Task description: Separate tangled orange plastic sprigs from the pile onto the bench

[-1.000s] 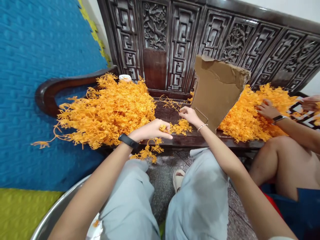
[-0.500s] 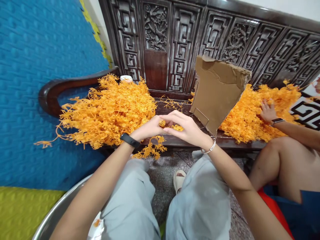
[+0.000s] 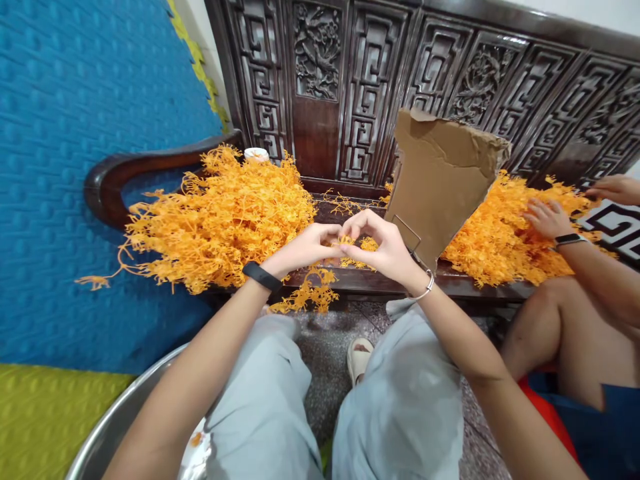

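Left hand (image 3: 305,248): fingers pinched on small orange sprig (image 3: 345,241); large orange pile (image 3: 225,217) just beyond
Right hand (image 3: 383,250): pinched on same sprig; cardboard (image 3: 440,180) beside

Both forearms stretched forward, left hand (image 3: 304,248) and right hand (image 3: 381,249) meeting fingertip to fingertip, fingers curled, pinching.
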Action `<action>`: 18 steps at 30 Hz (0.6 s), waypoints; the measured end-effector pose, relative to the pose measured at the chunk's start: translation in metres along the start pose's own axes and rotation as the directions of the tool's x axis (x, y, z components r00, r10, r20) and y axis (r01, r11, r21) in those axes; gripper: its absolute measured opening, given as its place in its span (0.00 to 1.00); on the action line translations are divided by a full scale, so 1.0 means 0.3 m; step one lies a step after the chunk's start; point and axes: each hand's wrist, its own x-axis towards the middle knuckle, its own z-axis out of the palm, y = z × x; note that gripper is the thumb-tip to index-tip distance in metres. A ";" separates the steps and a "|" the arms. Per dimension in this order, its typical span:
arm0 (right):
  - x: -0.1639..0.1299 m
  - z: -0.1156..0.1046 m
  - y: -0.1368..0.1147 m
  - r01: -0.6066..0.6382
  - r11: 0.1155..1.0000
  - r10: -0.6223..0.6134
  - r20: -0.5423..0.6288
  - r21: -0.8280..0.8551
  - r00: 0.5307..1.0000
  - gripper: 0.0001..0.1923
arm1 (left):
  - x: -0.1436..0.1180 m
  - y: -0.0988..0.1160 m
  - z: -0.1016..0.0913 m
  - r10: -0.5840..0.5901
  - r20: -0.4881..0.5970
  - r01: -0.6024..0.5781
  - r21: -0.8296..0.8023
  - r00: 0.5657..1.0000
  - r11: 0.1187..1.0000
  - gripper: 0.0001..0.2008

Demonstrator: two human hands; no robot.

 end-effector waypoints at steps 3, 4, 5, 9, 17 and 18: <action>0.007 -0.005 0.012 -0.033 0.998 0.037 -0.082 0.045 0.996 0.10 | -0.003 0.010 -0.001 -0.005 0.014 0.004 0.027 1.000 1.000 0.12; 0.010 -0.008 0.017 -0.046 0.998 0.051 -0.103 0.049 0.993 0.09 | -0.004 0.015 -0.002 0.005 0.014 -0.006 0.043 1.000 0.999 0.13; 0.013 -0.011 0.023 -0.059 0.997 0.064 -0.116 0.047 0.991 0.09 | -0.004 0.019 -0.001 0.017 0.011 -0.018 0.062 1.000 0.998 0.13; 0.023 -0.026 0.052 -0.116 0.993 0.116 -0.156 0.009 0.981 0.10 | -0.005 0.027 0.001 0.054 -0.009 -0.052 0.144 0.999 0.988 0.15; 0.027 -0.032 0.106 -0.184 0.969 0.152 -0.190 -0.163 0.970 0.03 | 0.016 0.011 0.017 0.044 -0.061 -0.035 0.136 0.997 0.990 0.16; 0.027 -0.031 0.107 -0.190 0.967 0.156 -0.196 -0.170 0.968 0.01 | 0.019 0.009 0.018 0.050 -0.070 -0.039 0.144 0.996 0.989 0.16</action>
